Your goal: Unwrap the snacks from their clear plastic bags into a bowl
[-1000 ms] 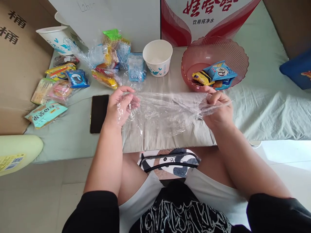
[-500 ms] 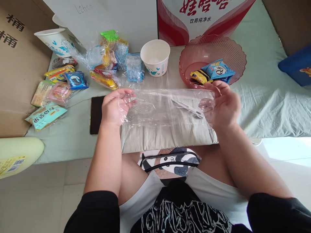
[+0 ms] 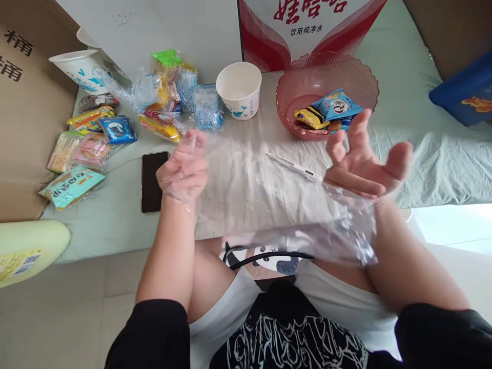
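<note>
A clear plastic bag, blurred by motion, stretches above the front of the cloth-covered surface. My left hand is closed on its left end, with thin film showing over the fingers. My right hand has its fingers spread and palm turned up, and the bag's crumpled right end hangs just below it against the wrist. Under the film lies a white pen, near the right hand's fingertips. A dark phone rests beside my left hand.
A pink ribbed bowl with several snack packets stands behind my right hand. A white paper cup is left of it. Wrapped snacks and more packets cover the left. Boxes close off the back.
My right hand has let go of the bag's right end and spread its fingers, turning upward. That end has dropped toward my lap. The left hand keeps its grip, and the view has shifted slightly.
</note>
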Demonstrator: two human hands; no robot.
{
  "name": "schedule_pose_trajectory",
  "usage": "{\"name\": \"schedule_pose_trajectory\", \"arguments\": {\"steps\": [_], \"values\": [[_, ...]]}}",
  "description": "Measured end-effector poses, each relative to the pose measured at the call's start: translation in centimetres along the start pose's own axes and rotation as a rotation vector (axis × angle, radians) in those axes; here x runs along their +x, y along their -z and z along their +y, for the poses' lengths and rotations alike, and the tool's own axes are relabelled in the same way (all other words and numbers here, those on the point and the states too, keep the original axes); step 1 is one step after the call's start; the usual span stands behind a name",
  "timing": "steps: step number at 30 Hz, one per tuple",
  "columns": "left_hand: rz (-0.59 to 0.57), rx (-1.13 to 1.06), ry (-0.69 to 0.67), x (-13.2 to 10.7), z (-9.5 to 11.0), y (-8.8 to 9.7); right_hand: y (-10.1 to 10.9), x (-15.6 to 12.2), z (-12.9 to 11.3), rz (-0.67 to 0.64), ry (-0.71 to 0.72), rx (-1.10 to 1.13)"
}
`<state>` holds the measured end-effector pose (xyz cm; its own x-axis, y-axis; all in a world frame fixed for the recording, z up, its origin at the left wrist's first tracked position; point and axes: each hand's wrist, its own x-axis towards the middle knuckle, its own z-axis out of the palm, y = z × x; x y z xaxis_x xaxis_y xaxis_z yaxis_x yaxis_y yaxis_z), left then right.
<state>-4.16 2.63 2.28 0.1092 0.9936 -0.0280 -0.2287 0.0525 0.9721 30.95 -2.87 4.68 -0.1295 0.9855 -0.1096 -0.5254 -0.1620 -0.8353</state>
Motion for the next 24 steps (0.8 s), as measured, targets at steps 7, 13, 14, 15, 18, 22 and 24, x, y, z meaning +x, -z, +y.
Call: {"name": "schedule_pose_trajectory", "arguments": {"steps": [7,13,14,15,18,22,24], "values": [[-0.436,0.177,0.398,0.5,-0.1,-2.9,-3.9,1.3,2.9,-0.27,-0.686,0.072],[-0.478,0.057,0.355,0.2,0.1,-2.7,-4.5,0.5,4.8,-0.272,-0.731,-0.092],[-0.447,-0.021,0.308,0.3,0.0,-2.6,-4.5,0.5,5.2,-0.279,-0.701,-0.131],[-0.4,-0.101,0.261,0.3,-0.1,-2.5,-4.5,0.5,5.5,-0.301,-0.667,-0.164],[-0.191,-0.256,0.154,0.6,-0.4,-3.0,-4.7,0.7,6.2,-0.329,-0.512,-0.23],[-0.178,-0.214,0.194,0.4,-1.4,-4.7,-4.6,1.4,6.2,-0.094,-0.285,-0.324],[-0.287,-0.191,0.287,-0.1,-2.0,-5.7,-4.4,1.6,6.2,0.031,-0.194,-0.43]]}}
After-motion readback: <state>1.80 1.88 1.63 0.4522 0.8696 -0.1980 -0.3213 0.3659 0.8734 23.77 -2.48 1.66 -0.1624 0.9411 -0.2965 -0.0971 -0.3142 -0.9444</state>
